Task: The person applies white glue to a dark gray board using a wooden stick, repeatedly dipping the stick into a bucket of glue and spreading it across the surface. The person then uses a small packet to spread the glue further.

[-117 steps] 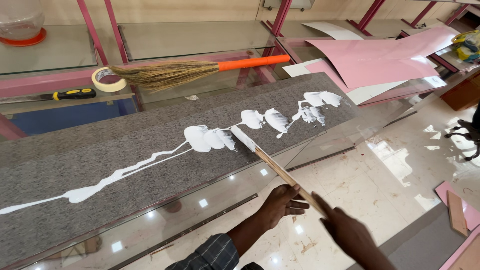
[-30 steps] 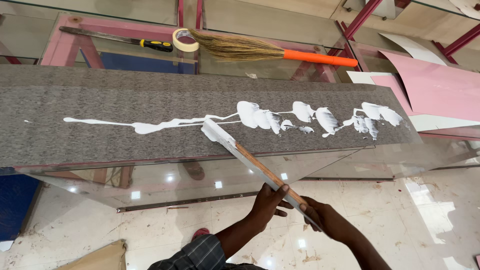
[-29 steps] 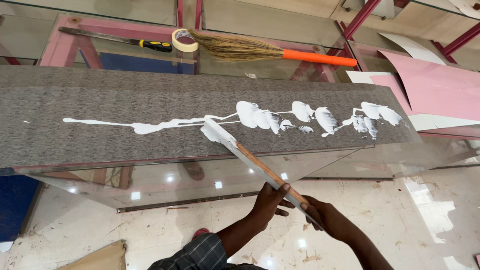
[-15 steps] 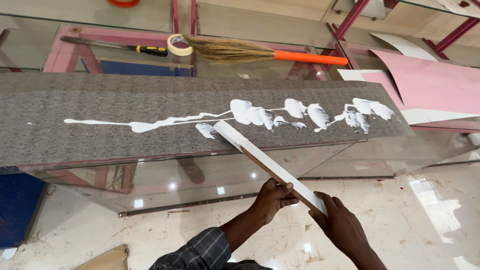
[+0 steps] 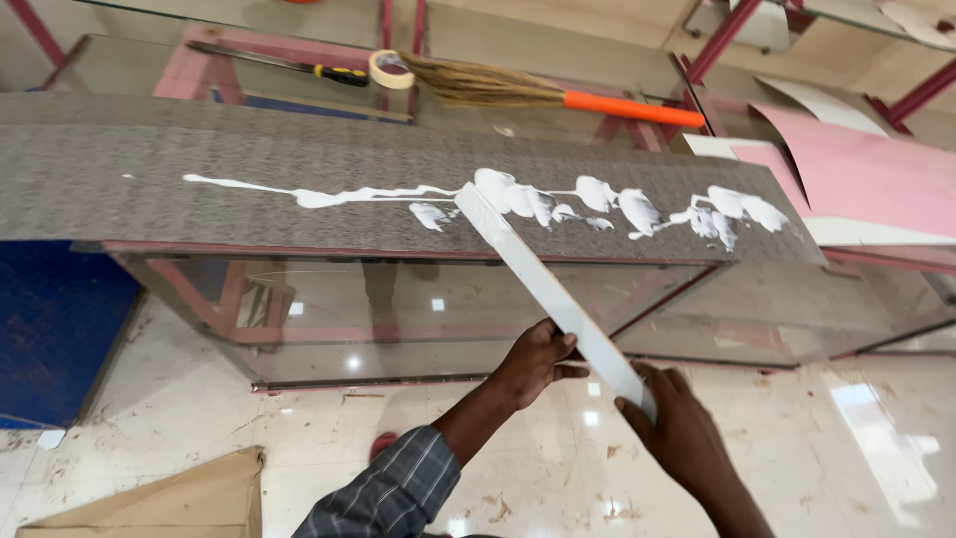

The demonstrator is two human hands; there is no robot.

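Spreading white adhesive [image 5: 518, 199] over a grey speckled laminate strip [image 5: 249, 169] with a long flat white spreader strip [image 5: 553, 294].

The left hand [image 5: 533, 364] has its grip pressed together around the spreader's lower half; the right hand [image 5: 677, 438], at 4 o'clock from the left hand, has its grip clamped on the spreader's near end. The spreader runs toward 11 o'clock, its far tip touching the adhesive line near the strip's middle. The adhesive lies as a thin trail toward 9 o'clock and as thicker blobs toward 3 o'clock. The laminate strip rests on a glass-fronted bench [image 5: 398, 309]. Beyond it, at 12 o'clock, lie a broom [image 5: 538, 90] with an orange handle, a tape roll [image 5: 390, 68] and a screwdriver [image 5: 299, 68]. Pink sheets [image 5: 876, 179] lie at 2 o'clock.
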